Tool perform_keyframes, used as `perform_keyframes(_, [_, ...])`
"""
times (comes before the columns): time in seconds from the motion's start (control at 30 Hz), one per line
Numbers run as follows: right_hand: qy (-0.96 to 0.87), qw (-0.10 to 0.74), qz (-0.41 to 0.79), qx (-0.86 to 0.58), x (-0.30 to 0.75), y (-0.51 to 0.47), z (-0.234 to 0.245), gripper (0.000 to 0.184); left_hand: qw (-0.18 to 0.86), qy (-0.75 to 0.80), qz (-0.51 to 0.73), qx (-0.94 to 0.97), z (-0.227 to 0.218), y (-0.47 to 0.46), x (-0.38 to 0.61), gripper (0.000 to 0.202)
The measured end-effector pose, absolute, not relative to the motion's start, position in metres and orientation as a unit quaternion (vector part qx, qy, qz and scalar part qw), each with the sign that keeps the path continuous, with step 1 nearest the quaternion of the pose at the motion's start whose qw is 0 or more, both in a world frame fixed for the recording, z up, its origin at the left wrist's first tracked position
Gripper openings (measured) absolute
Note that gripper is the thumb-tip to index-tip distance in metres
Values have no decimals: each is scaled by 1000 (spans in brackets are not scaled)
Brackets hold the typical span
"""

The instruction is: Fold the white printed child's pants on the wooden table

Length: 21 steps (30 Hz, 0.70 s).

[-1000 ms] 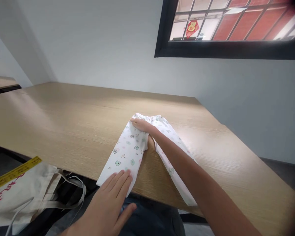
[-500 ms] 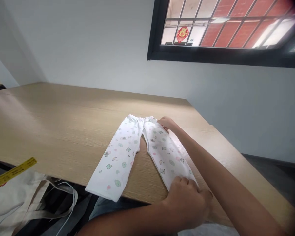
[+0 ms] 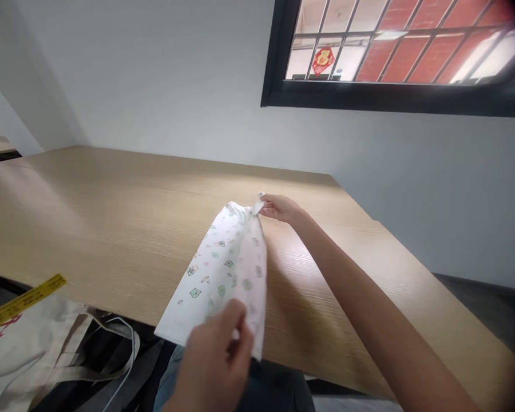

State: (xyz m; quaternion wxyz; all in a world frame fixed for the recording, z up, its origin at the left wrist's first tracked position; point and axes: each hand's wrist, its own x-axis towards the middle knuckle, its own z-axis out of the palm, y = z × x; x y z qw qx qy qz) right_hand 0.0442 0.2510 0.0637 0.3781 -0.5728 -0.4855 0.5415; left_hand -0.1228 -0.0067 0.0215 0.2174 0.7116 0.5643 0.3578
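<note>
Small white trousers (image 3: 223, 269) printed with green and pink figures lie on the wooden table (image 3: 111, 217), their cuffs hanging over the near edge. One leg is lifted and partly folded over the other. My right hand (image 3: 278, 208) pinches the waistband at the far end. My left hand (image 3: 217, 363) is closed on the cuff of the lifted leg near the table's front edge.
A cream tote bag (image 3: 30, 349) with red print, loose straps and a yellow tape lies below the table's near edge at the left. A white wall and a black-framed window (image 3: 395, 57) stand behind the table. Dark floor shows at the right.
The trousers lay spread with both legs apart. My hands have since lifted the right leg by waistband and cuff and swung it leftward over the left leg.
</note>
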Motion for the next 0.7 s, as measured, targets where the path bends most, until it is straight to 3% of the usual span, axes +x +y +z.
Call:
perform_keyframes(0.23, [-527, 335, 554, -551, -36, 255, 41, 14, 185, 700, 178, 667, 13, -8, -207, 35])
perform_keyframes(0.37, [-544, 347, 514, -566, -51, 253, 17, 19, 74, 723, 146, 671, -1, -4, -214, 33])
perform_keyframes(0.47, [-555, 350, 495, -570, -38, 255, 9, 21, 2, 697, 166, 697, -4, -7, -197, 27])
perform_keyframes(0.7, [-616, 327, 463, -547, 20, 248, 12, 20, 3, 533, 202, 822, 17, -1, -141, 20])
